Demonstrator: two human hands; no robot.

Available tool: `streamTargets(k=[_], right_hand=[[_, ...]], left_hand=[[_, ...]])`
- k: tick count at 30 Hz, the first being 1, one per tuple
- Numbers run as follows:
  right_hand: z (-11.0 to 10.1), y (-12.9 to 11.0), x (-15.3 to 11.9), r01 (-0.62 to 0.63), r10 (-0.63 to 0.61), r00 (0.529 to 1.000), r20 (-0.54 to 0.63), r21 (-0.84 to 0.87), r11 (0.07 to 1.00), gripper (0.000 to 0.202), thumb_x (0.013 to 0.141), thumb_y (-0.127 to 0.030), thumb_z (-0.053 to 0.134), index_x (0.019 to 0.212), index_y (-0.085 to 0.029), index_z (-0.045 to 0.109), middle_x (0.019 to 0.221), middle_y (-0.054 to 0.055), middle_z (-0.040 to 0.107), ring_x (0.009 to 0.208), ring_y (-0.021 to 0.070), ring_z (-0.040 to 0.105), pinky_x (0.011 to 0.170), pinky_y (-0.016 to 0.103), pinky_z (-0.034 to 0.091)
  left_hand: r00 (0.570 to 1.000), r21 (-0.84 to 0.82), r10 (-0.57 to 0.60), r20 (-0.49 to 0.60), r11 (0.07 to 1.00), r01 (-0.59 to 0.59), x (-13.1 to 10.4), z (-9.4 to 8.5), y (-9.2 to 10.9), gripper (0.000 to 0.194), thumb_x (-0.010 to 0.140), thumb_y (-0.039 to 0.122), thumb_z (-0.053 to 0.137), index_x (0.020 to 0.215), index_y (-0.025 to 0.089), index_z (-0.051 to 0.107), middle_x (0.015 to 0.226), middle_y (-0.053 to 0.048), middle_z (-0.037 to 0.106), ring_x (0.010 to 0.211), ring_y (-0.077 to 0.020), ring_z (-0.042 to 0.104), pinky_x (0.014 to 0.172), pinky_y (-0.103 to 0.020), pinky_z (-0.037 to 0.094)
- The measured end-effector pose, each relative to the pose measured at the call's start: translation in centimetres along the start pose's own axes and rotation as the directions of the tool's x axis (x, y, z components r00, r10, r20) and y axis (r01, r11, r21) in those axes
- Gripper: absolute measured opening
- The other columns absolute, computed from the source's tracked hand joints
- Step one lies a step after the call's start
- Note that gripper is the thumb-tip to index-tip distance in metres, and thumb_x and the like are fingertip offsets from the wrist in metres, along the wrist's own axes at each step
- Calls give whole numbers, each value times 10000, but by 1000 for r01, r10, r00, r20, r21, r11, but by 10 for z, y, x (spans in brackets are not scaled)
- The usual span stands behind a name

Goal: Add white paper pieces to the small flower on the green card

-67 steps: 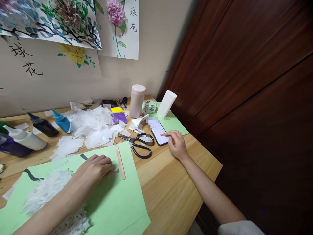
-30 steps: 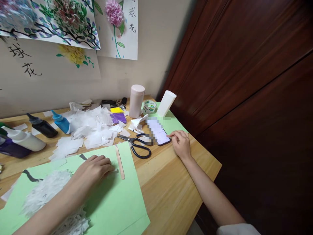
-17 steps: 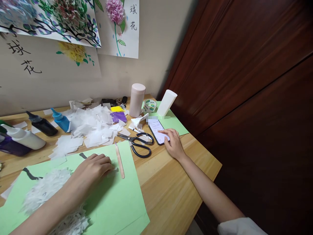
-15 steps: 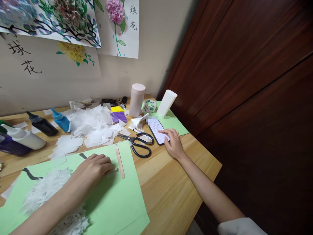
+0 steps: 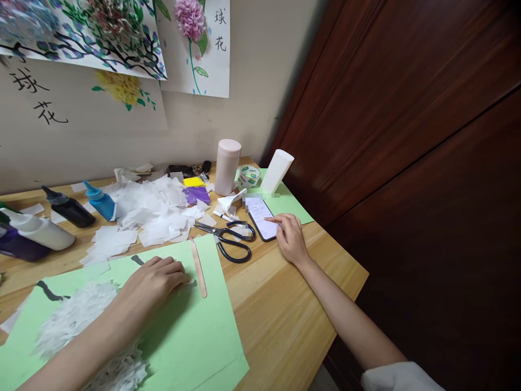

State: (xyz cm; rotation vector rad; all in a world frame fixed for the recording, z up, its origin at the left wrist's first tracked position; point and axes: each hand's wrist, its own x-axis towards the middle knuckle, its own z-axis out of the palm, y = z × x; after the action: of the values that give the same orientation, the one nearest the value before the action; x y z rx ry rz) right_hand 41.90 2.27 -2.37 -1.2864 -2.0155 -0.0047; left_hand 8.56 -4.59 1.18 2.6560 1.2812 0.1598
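Observation:
My left hand (image 5: 160,279) rests on the green paper (image 5: 215,326), its fingers curled and pressed together around a small white scrap that is mostly hidden. Beneath and beside my left forearm are white paper flowers (image 5: 75,315) on the green paper. A wooden stick (image 5: 199,269) lies just right of that hand. My right hand (image 5: 291,237) is at the phone (image 5: 260,217), index finger stretched out over its lit screen and the other fingers loosely bent. Black-handled scissors (image 5: 230,239) lie open between the two hands.
White paper squares (image 5: 152,203) are heaped at the back, with glue bottles (image 5: 69,207) to their left. A pink cup (image 5: 228,167), a tape roll (image 5: 249,175) and a white cylinder (image 5: 277,171) stand behind the phone. Dark wooden panels (image 5: 427,190) border the table's right side.
My right index finger has shifted slightly to the right on the phone screen. The view has moved a little; my left hand stays in place.

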Motion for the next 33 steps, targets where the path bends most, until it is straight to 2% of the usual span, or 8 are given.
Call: streamTargets(k=[5, 12, 18, 21, 29, 33], right_hand=[[-3, 0, -1, 33, -33, 998, -48, -5, 999, 333, 814, -82, 384, 947, -236, 648, 862, 39, 625, 912, 211, 539, 889, 408, 363], [-3, -1, -1, 58, -58, 998, -36, 18, 998, 340, 831, -101, 366, 950, -232, 655, 868, 40, 634, 926, 211, 540, 894, 405, 363], [-4, 2, -2, 6, -5, 994, -110, 5, 1000, 346, 813, -70, 356, 859, -214, 668, 816, 37, 636, 873, 200, 551, 878, 398, 356], [-6, 4, -2, 19, -18, 992, -127, 6, 1000, 343, 798, -65, 361, 809, -219, 667, 777, 26, 645, 846, 198, 560, 882, 402, 347], [-6, 5, -2, 35, -34, 993, -113, 7, 999, 343, 790, -67, 361, 808, -229, 662, 754, 13, 649, 859, 198, 568, 920, 412, 331], [-7, 6, -2, -15, 12, 984, -176, -17, 1000, 336, 782, -67, 365, 775, -221, 664, 760, 25, 643, 848, 202, 566, 900, 410, 345]], left_hand=[[1000, 12, 4, -9, 1000, -4, 0, 1, -1, 264, 874, 188, 392, 849, 257, 646, 824, 10, 673, 776, -159, 570, 704, -294, 360], [1000, 6, -10, 11, 1000, 10, 0, 1, 0, 265, 883, 190, 387, 861, 260, 642, 840, 11, 672, 791, -160, 568, 713, -300, 349], [999, -8, -31, 37, 999, 31, 1, -1, 1, 280, 896, 194, 365, 857, 259, 635, 843, 19, 663, 800, -157, 563, 724, -304, 349], [999, -13, -29, 43, 999, 29, 0, -2, 1, 272, 897, 203, 371, 867, 265, 634, 857, 22, 665, 813, -159, 565, 733, -307, 350], [999, -14, -27, 30, 1000, 28, -1, 0, 0, 268, 890, 189, 381, 868, 264, 637, 850, 20, 667, 804, -159, 567, 729, -305, 349], [999, -16, -24, 36, 1000, 25, 0, 0, -1, 257, 891, 199, 385, 871, 268, 632, 860, 26, 670, 803, -160, 568, 731, -309, 346]])
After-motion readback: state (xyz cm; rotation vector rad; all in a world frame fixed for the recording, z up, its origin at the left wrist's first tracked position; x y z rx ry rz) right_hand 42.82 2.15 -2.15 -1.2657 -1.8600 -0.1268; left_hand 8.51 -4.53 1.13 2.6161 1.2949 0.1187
